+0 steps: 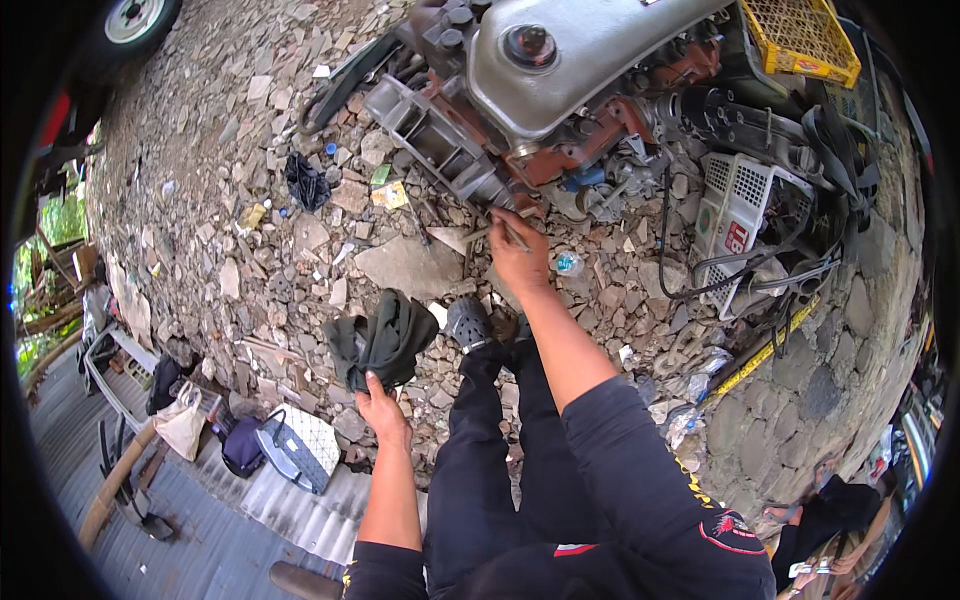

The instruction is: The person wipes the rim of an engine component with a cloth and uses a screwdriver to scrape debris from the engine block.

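Note:
My left hand [378, 402] is closed on the edge of a bunched dark green cloth [380, 340], held out over the rubble beside my left shoe [469, 325]. My right hand [520, 258] reaches forward to the near lower corner of an engine [575, 75]. A slim greyish rod-like tool [515, 237] shows between its bent fingers; its exact kind is hard to make out. The engine has a smooth silver cover with a dark round cap [530, 46], reddish-brown metal parts, and a ribbed grey casting [437, 140] on its left side.
Broken stone and tile cover the ground. A white plastic crate [745, 215] with hoses stands right of the engine, a yellow crate [800, 45] behind. A black plastic bag [307, 182] lies left. Corrugated sheets [215, 520] are at lower left; another person [835, 525] is at lower right.

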### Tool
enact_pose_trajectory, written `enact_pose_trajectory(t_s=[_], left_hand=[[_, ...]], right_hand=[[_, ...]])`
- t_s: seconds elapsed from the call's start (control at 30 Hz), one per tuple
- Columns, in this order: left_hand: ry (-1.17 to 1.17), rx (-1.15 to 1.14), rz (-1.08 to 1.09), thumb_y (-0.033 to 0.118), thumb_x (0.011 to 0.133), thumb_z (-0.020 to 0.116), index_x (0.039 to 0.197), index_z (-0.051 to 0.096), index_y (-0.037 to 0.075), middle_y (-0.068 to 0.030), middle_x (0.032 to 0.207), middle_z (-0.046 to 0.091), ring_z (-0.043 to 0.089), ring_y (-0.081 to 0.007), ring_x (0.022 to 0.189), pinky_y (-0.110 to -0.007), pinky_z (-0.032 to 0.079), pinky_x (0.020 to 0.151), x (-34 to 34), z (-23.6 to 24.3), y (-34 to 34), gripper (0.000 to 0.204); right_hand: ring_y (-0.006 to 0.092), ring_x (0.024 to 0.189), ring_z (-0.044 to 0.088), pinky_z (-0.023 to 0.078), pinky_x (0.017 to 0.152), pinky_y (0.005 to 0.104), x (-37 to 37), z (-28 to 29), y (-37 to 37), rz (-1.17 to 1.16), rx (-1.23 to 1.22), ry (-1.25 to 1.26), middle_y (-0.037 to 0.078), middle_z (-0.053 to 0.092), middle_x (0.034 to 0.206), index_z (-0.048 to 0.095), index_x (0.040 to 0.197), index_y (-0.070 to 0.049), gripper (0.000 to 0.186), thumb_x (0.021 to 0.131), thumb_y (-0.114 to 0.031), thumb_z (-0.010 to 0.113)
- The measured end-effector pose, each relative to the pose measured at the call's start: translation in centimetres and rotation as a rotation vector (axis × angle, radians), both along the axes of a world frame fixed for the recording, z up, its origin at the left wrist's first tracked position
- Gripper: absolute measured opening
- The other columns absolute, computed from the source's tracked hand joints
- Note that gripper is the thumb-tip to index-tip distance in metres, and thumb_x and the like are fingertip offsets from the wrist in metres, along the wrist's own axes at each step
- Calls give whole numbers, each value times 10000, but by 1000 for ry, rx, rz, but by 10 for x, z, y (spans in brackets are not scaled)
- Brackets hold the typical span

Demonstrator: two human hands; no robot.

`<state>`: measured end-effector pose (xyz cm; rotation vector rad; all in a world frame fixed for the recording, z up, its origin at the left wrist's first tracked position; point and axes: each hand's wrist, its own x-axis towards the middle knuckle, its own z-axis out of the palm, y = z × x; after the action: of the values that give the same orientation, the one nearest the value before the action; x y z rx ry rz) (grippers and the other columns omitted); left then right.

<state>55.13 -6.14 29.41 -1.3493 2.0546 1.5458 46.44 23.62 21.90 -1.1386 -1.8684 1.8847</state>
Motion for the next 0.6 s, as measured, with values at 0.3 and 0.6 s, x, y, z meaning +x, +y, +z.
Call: enact_pose_trajectory(t_s=[0.3, 0.6], left_hand=[[36, 72, -89, 393, 982, 581, 1257, 510, 100, -32, 1183, 618, 576, -155, 1032, -354, 454, 805, -14, -1, 7, 407], [-3, 37, -172, 388, 988, 572, 1258, 514, 122, -4, 1189, 619, 564, -143, 1030, -361, 428, 814, -24, -6, -5, 384]], right_hand=[[274, 858, 711, 537, 782, 319, 6, -13, -3, -158, 123, 28, 187, 713, 947, 709, 1085, -77, 210, 904, -89, 605], [138, 865, 669, 529, 775, 275, 9, -16, -17, -320, -69, 81, 92, 732, 977, 698, 1105, -17, 210, 953, -123, 599]])
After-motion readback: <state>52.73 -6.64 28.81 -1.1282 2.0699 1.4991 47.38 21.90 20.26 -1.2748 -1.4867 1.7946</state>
